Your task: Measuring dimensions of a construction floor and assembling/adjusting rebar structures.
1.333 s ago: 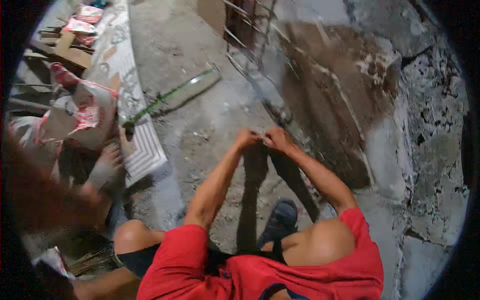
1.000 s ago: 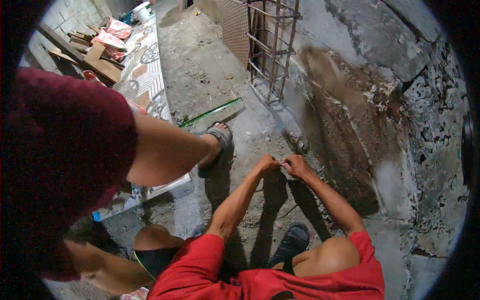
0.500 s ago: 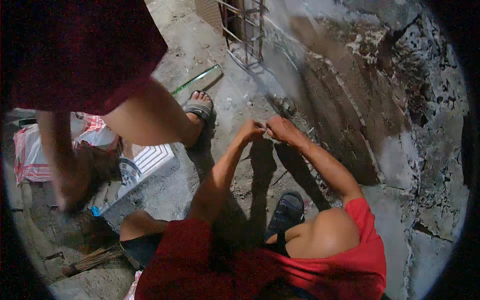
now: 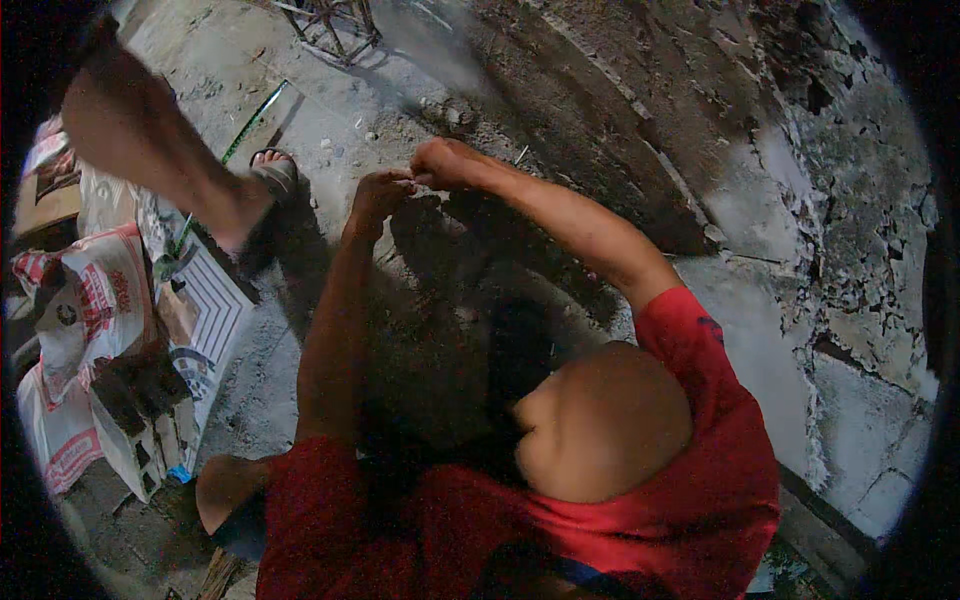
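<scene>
2 hands out front over the dusty concrete floor [image 4: 330,120], fingertips meeting or nearly so. Left hand [image 4: 382,195]: fingers pinched on a small pale piece [image 4: 407,182], too tiny to identify. Right hand [image 4: 442,164]: fingers curled in, back of hand up; can't tell if it grips the piece too. Piece sits right between the hands.

Left of the hands: another person's foot in a strapped sandal [image 4: 278,175], narrow green strip [image 4: 255,120] on the floor just past it. Beyond the hands, to the left: base of a rebar cage [image 4: 340,38]. Beyond and right: brown-stained slab [image 4: 600,110], then rough, pitted concrete [image 4: 865,230] farther right.

Writing check: only lettering spotted is red print on the white woven sack [image 4: 105,285], well left of the left hand; creased and blurred. Chevron-striped tile [image 4: 215,295] lies between sack and left forearm; its marks are pattern, not text.

Nearer than the hands: wearer's bare knee [image 4: 605,420], red shirt [image 4: 650,520].
</scene>
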The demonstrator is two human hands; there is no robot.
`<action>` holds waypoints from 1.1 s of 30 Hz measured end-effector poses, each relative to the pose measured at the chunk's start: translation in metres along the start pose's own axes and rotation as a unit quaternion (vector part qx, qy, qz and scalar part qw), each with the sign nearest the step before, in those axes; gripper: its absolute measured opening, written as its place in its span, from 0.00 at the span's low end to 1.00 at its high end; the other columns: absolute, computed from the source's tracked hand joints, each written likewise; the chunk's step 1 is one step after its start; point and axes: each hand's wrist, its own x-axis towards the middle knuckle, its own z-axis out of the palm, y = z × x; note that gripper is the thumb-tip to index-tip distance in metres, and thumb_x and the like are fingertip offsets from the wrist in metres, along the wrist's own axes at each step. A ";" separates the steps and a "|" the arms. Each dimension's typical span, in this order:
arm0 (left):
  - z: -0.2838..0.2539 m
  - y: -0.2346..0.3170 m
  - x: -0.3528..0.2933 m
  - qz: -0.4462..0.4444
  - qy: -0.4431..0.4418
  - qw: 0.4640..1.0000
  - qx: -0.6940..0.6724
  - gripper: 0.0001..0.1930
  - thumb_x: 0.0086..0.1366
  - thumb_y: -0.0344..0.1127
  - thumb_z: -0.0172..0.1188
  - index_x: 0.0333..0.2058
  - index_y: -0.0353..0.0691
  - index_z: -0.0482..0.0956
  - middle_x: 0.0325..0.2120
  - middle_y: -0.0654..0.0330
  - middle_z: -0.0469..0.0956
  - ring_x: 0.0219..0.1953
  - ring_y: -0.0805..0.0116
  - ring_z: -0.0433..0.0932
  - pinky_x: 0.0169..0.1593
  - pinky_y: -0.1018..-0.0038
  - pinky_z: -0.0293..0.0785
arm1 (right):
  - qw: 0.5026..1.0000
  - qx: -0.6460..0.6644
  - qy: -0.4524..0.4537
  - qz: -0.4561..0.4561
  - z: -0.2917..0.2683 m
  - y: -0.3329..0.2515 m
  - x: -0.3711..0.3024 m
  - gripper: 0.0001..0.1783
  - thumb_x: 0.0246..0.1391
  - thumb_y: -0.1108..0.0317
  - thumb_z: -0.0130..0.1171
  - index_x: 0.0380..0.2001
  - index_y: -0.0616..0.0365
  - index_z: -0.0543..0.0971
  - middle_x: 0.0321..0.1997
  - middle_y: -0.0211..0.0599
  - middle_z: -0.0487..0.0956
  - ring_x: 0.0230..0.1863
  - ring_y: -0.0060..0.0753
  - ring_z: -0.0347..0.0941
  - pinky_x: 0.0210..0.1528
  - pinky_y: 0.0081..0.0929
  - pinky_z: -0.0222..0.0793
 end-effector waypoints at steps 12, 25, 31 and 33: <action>0.016 0.023 -0.001 -0.030 0.040 0.997 0.063 0.08 0.55 0.35 0.57 0.27 0.36 0.80 0.23 0.61 0.77 0.21 0.75 0.70 0.23 0.78 0.62 | 0.998 -0.017 -0.022 0.052 0.003 0.006 0.000 0.10 0.41 0.65 0.58 0.23 0.61 0.76 0.23 0.45 0.75 0.28 0.49 0.72 0.32 0.42 0.66; -0.029 -0.012 0.028 0.045 0.104 0.919 0.378 0.15 0.51 0.42 0.60 0.29 0.33 0.79 0.23 0.61 0.77 0.22 0.72 0.70 0.25 0.75 0.63 | 0.983 0.150 0.010 0.107 0.004 -0.021 0.009 0.10 0.42 0.67 0.57 0.28 0.60 0.75 0.30 0.49 0.73 0.35 0.55 0.68 0.37 0.46 0.64; 0.009 0.013 0.001 -0.057 0.060 0.989 0.125 0.10 0.51 0.37 0.59 0.24 0.35 0.76 0.19 0.62 0.73 0.21 0.73 0.68 0.23 0.75 0.60 | 0.997 -0.029 0.060 0.031 0.005 -0.018 -0.011 0.11 0.43 0.66 0.55 0.29 0.62 0.73 0.30 0.52 0.71 0.35 0.57 0.67 0.36 0.47 0.63; 0.002 0.008 0.000 -0.034 0.051 0.997 0.049 0.09 0.52 0.36 0.59 0.24 0.35 0.77 0.19 0.62 0.73 0.20 0.74 0.68 0.23 0.75 0.61 | 0.997 -0.032 0.028 0.058 0.004 -0.027 -0.006 0.11 0.43 0.66 0.55 0.30 0.62 0.73 0.30 0.52 0.71 0.35 0.57 0.68 0.37 0.47 0.63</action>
